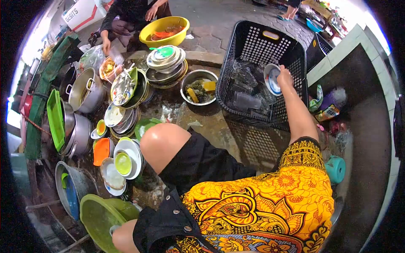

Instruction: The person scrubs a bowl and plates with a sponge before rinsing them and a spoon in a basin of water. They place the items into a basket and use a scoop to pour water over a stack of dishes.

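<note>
A small round bowl (272, 79), white with a blue rim and glossy, is gripped at its edge by the right hand (285, 77), whose fingers are closed on it. The bowl is held inside a black plastic basket (257, 40) with perforated walls, just above several clear drinking glasses (247, 88) lying on the basket's floor. The left hand (114, 230) is seen only at the bottom edge beside a green plastic basin (95, 217); whether its fingers are apart or together cannot be told.

The wet concrete ground is crowded to the left of the basket. A round steel bowl (198, 86) holding food scraps is set just beside the basket. Stacked white plates (126, 158), a stack of metal dishes (165, 63) and steel pots (84, 90) are spread farther left. A yellow plastic basin (164, 30) is placed before another person (130, 14) crouching at the top.
</note>
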The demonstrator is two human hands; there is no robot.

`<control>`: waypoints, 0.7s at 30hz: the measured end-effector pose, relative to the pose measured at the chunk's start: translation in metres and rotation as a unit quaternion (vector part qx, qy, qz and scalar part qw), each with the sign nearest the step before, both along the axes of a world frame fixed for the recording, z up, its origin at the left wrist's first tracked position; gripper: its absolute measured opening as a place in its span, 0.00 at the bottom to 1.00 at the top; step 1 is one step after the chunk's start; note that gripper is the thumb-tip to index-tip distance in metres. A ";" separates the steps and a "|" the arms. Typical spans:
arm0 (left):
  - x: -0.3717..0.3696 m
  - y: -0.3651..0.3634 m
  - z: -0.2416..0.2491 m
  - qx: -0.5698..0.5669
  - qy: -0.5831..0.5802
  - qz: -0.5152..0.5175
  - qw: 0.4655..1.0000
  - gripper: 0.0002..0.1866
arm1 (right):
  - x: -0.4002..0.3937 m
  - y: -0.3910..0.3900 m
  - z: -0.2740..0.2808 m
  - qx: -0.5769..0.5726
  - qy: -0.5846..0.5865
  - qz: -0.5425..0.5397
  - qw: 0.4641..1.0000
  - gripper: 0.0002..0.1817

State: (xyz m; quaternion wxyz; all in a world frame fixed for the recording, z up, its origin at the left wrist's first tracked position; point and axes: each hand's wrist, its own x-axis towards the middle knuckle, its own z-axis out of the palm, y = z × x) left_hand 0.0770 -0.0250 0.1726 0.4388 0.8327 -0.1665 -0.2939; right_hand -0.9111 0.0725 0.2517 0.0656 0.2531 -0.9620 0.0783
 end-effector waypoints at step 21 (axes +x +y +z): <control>-0.036 0.037 0.030 -0.032 0.030 0.072 0.996 0.25 | 0.020 -0.002 -0.163 0.236 0.113 0.084 0.962 0.14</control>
